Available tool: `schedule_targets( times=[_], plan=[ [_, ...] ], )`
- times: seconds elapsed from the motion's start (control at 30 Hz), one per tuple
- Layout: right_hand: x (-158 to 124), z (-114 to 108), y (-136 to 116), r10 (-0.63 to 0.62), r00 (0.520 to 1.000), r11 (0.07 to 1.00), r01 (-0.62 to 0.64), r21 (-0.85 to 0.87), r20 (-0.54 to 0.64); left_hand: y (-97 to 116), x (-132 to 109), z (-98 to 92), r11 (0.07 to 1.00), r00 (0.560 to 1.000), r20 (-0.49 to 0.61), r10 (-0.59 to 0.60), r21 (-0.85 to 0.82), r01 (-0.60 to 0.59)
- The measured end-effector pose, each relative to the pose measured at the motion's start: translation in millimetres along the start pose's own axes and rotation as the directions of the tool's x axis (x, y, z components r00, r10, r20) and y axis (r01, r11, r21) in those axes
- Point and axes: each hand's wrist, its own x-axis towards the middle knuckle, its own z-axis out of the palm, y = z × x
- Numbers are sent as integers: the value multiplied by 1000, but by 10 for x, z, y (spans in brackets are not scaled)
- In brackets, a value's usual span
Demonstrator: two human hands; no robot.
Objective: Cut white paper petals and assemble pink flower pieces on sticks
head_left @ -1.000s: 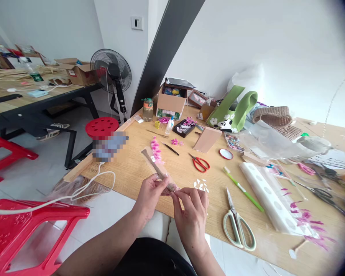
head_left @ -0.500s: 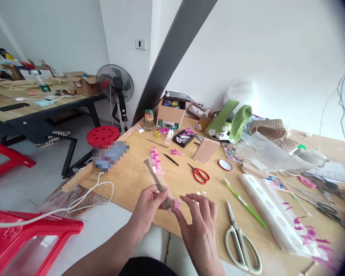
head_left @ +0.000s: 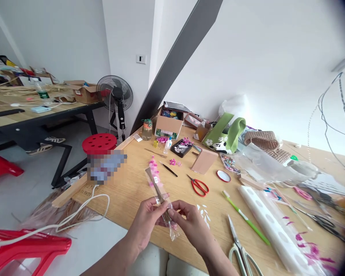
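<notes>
A narrow clear plastic sleeve [head_left: 153, 184] with a small white label holds a slim brown stick, and pink bits show near its lower end. My left hand [head_left: 145, 220] is closed on the middle of the sleeve, thumb on top. Just below, my right hand [head_left: 189, 221] pinches the same sleeve between thumb and fingers. The sleeve's lower end sticks out under my fingers, over the table edge. Pink flower pieces [head_left: 153, 165] lie beyond the sleeve's tip. White petal-shaped pieces [head_left: 203, 214] are beside my right hand.
Red-handled pliers [head_left: 199, 188], tweezers [head_left: 169, 168], a green toothbrush [head_left: 245, 212] and large scissors [head_left: 238, 241] lie on the table. To the right is a long white roll [head_left: 271, 226]. Farther back stand a cardboard box [head_left: 168, 124] and a green bag [head_left: 224, 134]. A white cable [head_left: 83, 205] hangs at left.
My right hand has moved left from the pink flower at the sleeve's lower end and now grips the sleeve beside my left hand. More white pieces show on the table.
</notes>
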Motion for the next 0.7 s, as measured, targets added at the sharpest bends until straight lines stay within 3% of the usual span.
schedule_targets(
  times=[0.13,0.27,0.33,0.43,0.5,0.6,0.67,0.7],
  plan=[
    [201,43,47,67,997,993,-63,103,-33,25,133,-35,999,999,-7,-32,33,32],
    [377,-36,117,99,995,960,-94,264,-4,96,290,-40,980,997,32,-67,189,60],
    [468,-142,151,110,994,959,-102,263,-15,132,362,-64,956,993,55,-105,280,86],
    [614,-341,240,160,985,975,-147,167,-67,183,452,-154,925,993,-1,-117,364,110],
    [718,-456,330,186,978,979,-175,108,-94,231,518,-227,921,996,-69,-49,384,72],
    [863,-542,484,194,973,981,-195,5,-124,354,717,-305,919,974,-148,174,380,-106],
    [934,-541,582,177,975,978,-190,-88,-137,472,981,-335,870,910,-186,371,414,-270],
    [956,-530,627,164,976,973,-184,-140,-142,541,1161,-351,814,851,-207,482,464,-349]
  ],
)
